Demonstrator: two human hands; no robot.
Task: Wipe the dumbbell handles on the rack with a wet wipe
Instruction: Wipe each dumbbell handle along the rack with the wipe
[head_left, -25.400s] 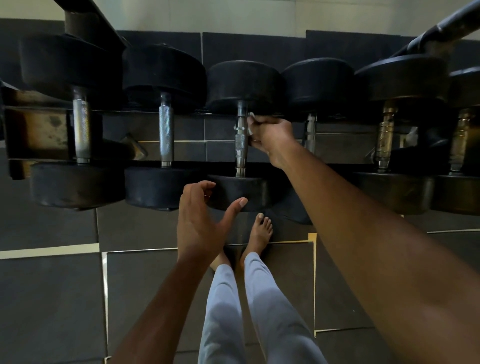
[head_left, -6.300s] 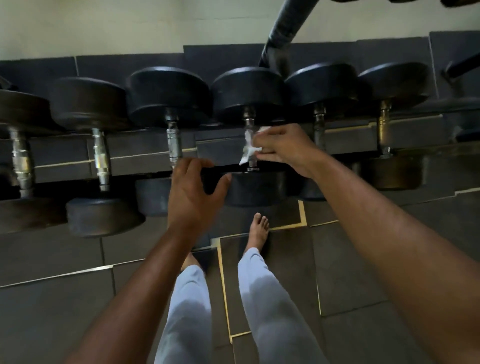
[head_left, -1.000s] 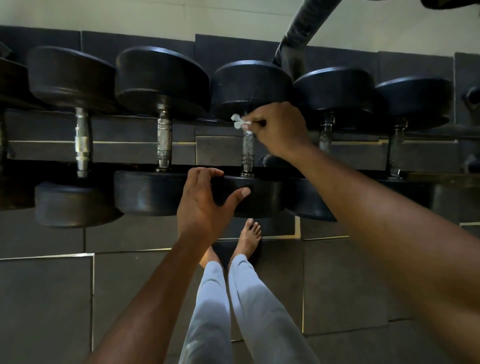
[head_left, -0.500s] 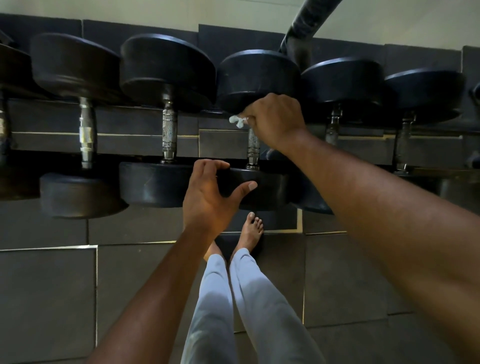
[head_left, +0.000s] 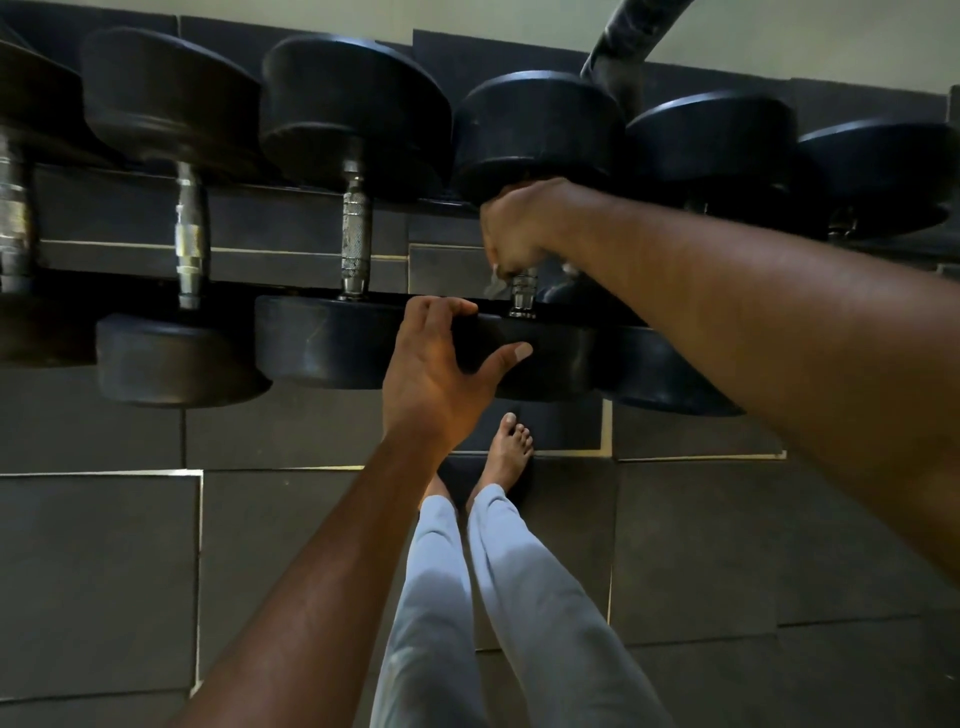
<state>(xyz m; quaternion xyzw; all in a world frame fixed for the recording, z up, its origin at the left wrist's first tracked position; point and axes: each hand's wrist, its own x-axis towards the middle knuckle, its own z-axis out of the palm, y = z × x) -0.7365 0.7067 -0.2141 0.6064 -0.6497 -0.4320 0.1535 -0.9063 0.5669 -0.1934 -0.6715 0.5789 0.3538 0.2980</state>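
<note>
Several black dumbbells lie side by side on the rack, their metal handles running away from me. My right hand grips the handle of the middle dumbbell, with the white wet wipe wrapped under the fingers; only a scrap of wipe shows below the fist. My left hand hangs in front of that dumbbell's near head, fingers relaxed and thumb spread, holding nothing. The handle to the left is bare.
More dumbbells sit on both sides, with handles at the left and heads at the right. A dark padded bar slants up at the top. My bare feet stand on dark floor tiles just below the rack.
My right hand has slid down the handle from just under the far head toward its near end, the wipe still in it. My left hand stays by the near head.
</note>
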